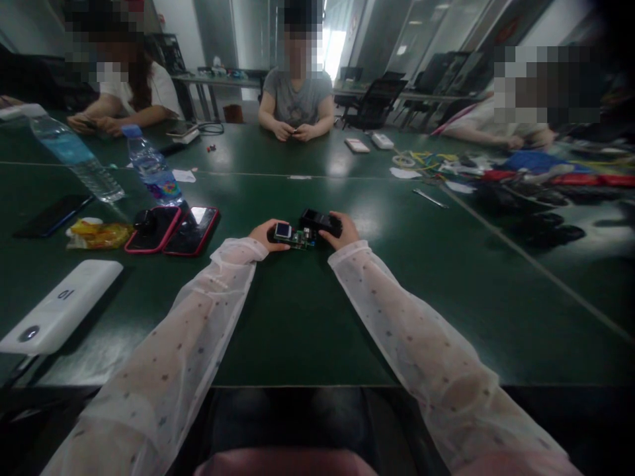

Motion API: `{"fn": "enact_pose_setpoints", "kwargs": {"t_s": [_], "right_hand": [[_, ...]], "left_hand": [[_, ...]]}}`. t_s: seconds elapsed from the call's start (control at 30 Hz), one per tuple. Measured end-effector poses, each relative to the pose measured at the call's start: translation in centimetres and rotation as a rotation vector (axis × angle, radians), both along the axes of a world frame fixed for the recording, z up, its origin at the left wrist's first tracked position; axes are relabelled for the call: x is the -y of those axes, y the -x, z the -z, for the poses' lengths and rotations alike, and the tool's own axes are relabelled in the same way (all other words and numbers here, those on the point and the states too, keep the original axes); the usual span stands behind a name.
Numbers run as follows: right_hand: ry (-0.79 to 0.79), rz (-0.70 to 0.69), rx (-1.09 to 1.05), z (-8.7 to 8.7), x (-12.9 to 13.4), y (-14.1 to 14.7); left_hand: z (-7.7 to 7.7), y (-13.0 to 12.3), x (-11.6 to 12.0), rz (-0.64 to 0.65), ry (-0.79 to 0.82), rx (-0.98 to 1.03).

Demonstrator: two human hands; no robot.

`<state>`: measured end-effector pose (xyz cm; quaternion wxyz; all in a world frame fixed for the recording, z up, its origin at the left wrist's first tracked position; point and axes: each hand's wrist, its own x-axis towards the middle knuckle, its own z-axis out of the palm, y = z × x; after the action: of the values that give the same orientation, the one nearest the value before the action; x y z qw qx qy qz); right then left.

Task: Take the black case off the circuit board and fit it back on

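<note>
holding a small green circuit board point(300, 241) by its left end, the left hand point(266, 234) is closed on it, and a little square screen point(283, 229) upon the board is facing upward. the right hand point(346, 233) is closed around the right end of a black case point(316, 220). both objects are in front of the wearer, above or on the middle of the green table point(307, 317); i cannot tell if they rest on it. the right end of the board is just beside the case, but whether they touch is not clear to me. to the left of the left hand there are two phones point(192, 231) with red edges, a yellow packet point(96, 233) and two plastic bottles point(155, 170). beyond the right hand, on the right side, lies a thin metal tool point(430, 198). across the table sits a co-worker point(296, 99) in grey, with both hands near together.
</note>
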<state>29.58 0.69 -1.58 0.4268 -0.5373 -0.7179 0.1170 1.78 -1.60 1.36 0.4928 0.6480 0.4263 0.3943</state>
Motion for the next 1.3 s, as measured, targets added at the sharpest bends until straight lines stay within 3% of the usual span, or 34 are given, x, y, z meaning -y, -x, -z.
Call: {"fn": "enact_pose_setpoints", "kwargs": {"t_s": [0.2, 0.4, 0.63, 0.9, 1.17, 1.3], "right_hand": [[0.006, -0.024, 0.041, 0.5, -0.4, -0.3], [-0.031, 0.097, -0.111, -0.3, 0.3, 0.5], [-0.056, -0.168, -0.203, -3.6, 3.6, 3.7], [-0.071, -0.312, -0.019, -2.1, 3.5, 4.9], [0.048, -0.36, 0.12, -1.3, 2.8, 4.5], [-0.002, -0.41, 0.078, -1.7, 3.0, 4.6]], "left_hand": [[-0.2, 0.2, 0.0, 0.003, -0.018, -0.03], [0.4, 0.4, -0.4, 0.031, -0.118, -0.145], [0.9, 0.5, -0.6, 0.031, -0.166, -0.188], [3.7, 0.5, -2.2, -0.028, -0.149, -0.086], [1.0, 0.3, -0.8, -0.075, -0.102, -0.191], [0.9, 0.1, -0.6, -0.067, -0.113, -0.238]]}}
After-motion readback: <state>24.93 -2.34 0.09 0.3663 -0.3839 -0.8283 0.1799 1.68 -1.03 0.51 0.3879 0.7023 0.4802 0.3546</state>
